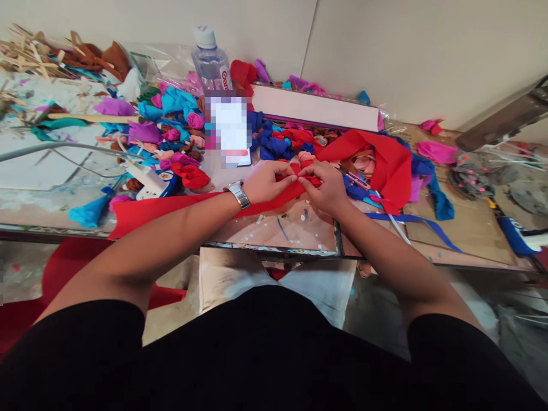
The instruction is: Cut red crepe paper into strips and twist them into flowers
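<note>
Red strip (158,211): lies over the near part of the worktable (308,231), directly in front of the body. Extends with long axis crosswise, roughly along the table's front edge, slanting slightly away from the body toward the right. Points with flat, loose end to the left, past the left forearm. Narrows into gathered folds at the fingertips; continuation behind the right hand not determinable.

Left hand (268,181): grips the gathered folds narrowly, between thumb and fingertips. Carries a metal-band wristwatch (240,194).

Right hand (321,185): pinches the same folds between thumb and fingers, with tips close to those of the left hand.

Wide red loop (396,171): lies to the right of the right hand, around pale pink pieces.

Blue ribbon (440,234): runs rightward and toward the front edge, near the right forearm.

Smartphone (231,128): stands beyond the left hand, in front of the clear plastic bottle (212,71). Shows a blurred screen.

White charger plug (145,177): sits left of the watch, beyond the strip.
</note>
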Demonstrator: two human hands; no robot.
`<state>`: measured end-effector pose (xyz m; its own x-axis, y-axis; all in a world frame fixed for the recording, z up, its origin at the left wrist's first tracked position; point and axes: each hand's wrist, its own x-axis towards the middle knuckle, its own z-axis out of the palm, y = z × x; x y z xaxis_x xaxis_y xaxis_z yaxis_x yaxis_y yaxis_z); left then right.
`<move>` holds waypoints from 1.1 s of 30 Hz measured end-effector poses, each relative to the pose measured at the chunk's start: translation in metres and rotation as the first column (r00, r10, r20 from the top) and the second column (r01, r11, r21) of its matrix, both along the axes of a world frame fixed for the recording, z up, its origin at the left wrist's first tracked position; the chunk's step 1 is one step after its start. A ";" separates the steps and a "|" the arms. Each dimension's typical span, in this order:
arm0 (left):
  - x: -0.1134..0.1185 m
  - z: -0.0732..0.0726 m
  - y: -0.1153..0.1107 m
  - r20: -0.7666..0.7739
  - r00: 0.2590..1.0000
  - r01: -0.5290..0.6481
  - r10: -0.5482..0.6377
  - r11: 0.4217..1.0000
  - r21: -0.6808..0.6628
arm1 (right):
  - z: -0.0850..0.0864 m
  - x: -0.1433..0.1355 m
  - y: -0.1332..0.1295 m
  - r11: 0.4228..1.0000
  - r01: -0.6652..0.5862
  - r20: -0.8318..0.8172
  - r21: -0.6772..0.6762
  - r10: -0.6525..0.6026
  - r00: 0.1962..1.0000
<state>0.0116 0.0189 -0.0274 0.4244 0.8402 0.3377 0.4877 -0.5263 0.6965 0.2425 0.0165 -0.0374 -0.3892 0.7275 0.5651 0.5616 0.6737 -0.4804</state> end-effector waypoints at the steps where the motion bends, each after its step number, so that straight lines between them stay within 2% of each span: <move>1: 0.000 0.000 0.000 -0.003 1.000 -0.001 0.001 1.000 0.000 | 0.000 0.000 0.000 1.000 -0.001 0.005 -0.003 0.001 1.000; 14: 0.000 0.000 -0.003 -0.084 0.996 0.005 0.000 0.998 0.062 | -0.003 -0.001 -0.001 0.994 0.000 -0.038 -0.107 -0.004 0.999; 19: -0.001 -0.002 -0.001 -0.095 0.995 0.020 -0.014 0.998 0.059 | -0.002 0.000 0.000 0.998 -0.019 -0.029 -0.052 0.018 0.999; 26: 0.001 0.001 -0.005 -0.119 0.993 0.011 -0.005 0.999 0.051 | -0.005 -0.003 0.001 0.985 0.009 -0.063 -0.170 -0.020 0.998; 33: -0.001 0.001 -0.002 -0.106 0.994 0.009 -0.006 0.999 0.031 | -0.004 -0.003 0.001 0.984 -0.004 -0.103 -0.176 -0.014 0.995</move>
<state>0.0110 0.0167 -0.0267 0.4655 0.8263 0.3172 0.5535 -0.5514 0.6241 0.2397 0.0171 -0.0411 -0.3316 0.8208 0.4651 0.5062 0.5708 -0.6465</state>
